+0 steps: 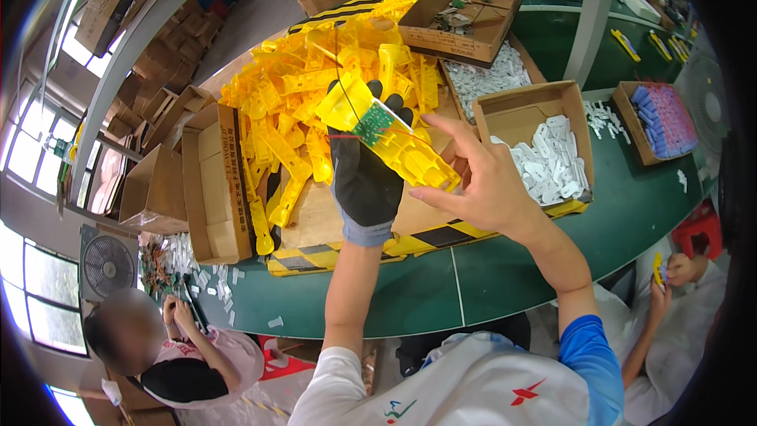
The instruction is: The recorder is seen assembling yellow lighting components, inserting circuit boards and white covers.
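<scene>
My left hand (367,181), in a black-palmed glove with a grey-blue cuff, is closed around a yellow plastic housing (418,162). A small green circuit board (377,122) with thin red and dark wires lies across the housing, beside a white strip. Bare and curved, with fingers and thumb apart, my right hand (489,177) is at the housing's right end; whether it touches the housing I cannot tell. Just beyond both hands spreads a heap of yellow plastic housings (292,83).
A carton with circuit boards (497,28) overlaps a tray of white parts (497,75). Right stand a box of white covers (579,166) and a carton of purple cylinders (619,99). Left is a cardboard tray (206,189). Co-workers sit at left (197,355) and right (678,323).
</scene>
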Available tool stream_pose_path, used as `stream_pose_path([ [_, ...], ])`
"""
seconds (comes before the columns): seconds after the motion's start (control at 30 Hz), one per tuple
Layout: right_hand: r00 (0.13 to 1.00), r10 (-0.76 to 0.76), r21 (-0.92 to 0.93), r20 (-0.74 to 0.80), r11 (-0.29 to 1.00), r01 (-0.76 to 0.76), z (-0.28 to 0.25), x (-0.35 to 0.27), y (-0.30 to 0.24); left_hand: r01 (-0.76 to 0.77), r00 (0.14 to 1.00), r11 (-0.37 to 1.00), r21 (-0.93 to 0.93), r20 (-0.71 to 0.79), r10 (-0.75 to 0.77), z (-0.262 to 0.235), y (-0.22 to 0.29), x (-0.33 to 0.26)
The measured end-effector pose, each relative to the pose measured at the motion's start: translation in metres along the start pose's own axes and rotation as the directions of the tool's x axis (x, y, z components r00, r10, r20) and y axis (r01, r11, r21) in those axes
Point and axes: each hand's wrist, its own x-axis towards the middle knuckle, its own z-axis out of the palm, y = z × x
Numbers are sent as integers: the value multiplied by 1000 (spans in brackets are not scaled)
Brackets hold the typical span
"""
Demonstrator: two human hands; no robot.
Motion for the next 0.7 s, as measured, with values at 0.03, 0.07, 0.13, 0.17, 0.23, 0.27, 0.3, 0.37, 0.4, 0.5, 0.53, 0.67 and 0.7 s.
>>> stream_pose_path([
  [0.03, 1000, -5, 4, 12, 1000, 5, 0, -1, 1, -18, 999, 1000, -11, -41, 18, 0, 1, 1],
  [0.07, 992, -124, -80, 5, 989, 124, 0, -2, 3, -30, 998, 998, 50, -62, 33, -4, 2, 3],
  [0.13, 969, -247, -152, 17, 957, 247, 1, -4, 6, -39, 999, 999, 36, -24, 40, -6, 8, 3],
  [0.17, 971, -237, -147, 21, 960, 238, 2, -8, 5, -39, 999, 999, 16, 21, 39, -7, 12, 2],
  [0.23, 965, -259, -123, 43, 957, 262, 0, -9, -4, -48, 994, 995, 92, -94, 57, -7, 11, 3],
  [0.27, 981, -162, -76, 104, 982, 170, -8, -11, -17, -71, 994, 991, 111, -81, 80, -8, 9, 3],
  [0.3, 985, -55, -46, 161, 997, 63, -14, -14, -24, -82, 994, 989, 121, -64, 91, -8, 4, 5],
  [0.37, 978, -102, -23, 180, 994, 108, -9, -15, -23, -88, 992, 991, 98, -77, 96, -10, 9, 5],
  [0.4, 968, -89, -10, 237, 995, 94, -6, -17, -18, -49, 993, 996, 76, -103, 57, -9, 11, 3],
  [0.5, 951, -45, 44, 307, 998, 33, -4, -12, -12, -62, 982, 995, 81, -175, 75, -12, 13, 8],
  [0.53, 955, -85, 100, 285, 993, 59, -3, -11, -6, -57, 982, 995, 83, -174, 70, -13, 15, 9],
  [0.67, 958, -10, 115, 287, 993, -24, -12, -5, -6, -39, 985, 996, 83, -166, 52, -13, 15, 13],
  [0.7, 941, 76, 37, 330, 995, -93, -18, -5, -8, -26, 985, 995, 95, -168, 42, -12, 12, 14],
])
